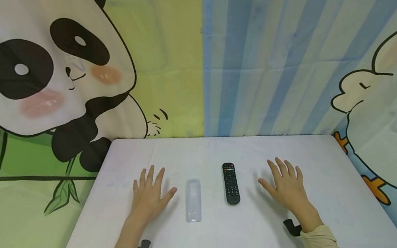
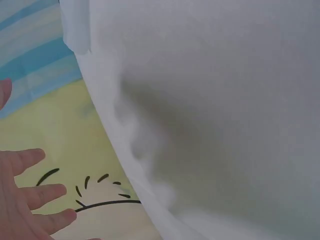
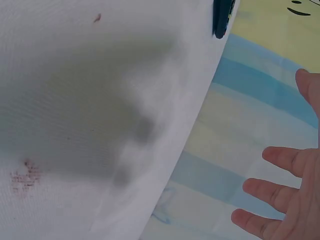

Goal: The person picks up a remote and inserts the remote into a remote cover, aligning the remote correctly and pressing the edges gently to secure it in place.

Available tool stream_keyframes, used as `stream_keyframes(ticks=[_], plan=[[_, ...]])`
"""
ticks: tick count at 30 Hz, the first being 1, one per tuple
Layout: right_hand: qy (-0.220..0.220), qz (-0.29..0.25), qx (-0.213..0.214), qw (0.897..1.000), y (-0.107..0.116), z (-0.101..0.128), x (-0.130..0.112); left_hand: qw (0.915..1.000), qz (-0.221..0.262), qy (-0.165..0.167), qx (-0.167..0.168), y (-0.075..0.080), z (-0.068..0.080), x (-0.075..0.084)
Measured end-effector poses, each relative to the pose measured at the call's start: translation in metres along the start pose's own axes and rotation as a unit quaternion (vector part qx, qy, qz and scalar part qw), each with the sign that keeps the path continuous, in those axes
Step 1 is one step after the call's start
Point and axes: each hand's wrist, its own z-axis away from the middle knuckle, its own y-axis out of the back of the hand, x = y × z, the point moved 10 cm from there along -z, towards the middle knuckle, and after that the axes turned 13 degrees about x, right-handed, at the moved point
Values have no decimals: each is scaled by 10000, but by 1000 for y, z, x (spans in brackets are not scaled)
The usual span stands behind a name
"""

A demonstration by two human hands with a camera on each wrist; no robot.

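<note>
A black remote control (image 1: 231, 183) lies lengthwise near the middle of the white table, its buttons facing up. To its left is a clear, long, narrow plastic cover (image 1: 193, 200), shaped much like the remote. My left hand (image 1: 149, 200) hovers palm down left of the cover, fingers spread and holding nothing. On the other side, my right hand (image 1: 288, 187) is likewise spread above the table, right of the remote, with nothing in it. One end of the remote (image 3: 222, 19) shows at the top of the right wrist view. The cover (image 2: 76, 25) peeks in at the left wrist view's top.
The white table (image 1: 216, 238) has its far edge against a hanging cloth (image 1: 164, 63) printed with a panda, stripes and another cartoon figure. Dark wrist-worn devices (image 1: 292, 228) sit by both cuffs. Each hand casts a shadow on the tabletop.
</note>
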Motion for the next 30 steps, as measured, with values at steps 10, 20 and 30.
stream_keyframes(ticks=[10, 20, 30], plan=[[54, -150, 127, 9998, 7, -1, -7, 9979, 642, -62, -24, -11, -5, 24], [15, -663, 221, 9976, 2, -5, -19, 9910, 1288, -290, -218, -25, -14, 65], [-750, -2140, -237, 9737, -15, -13, -25, 9777, 1998, -178, -619, -51, -25, 104]])
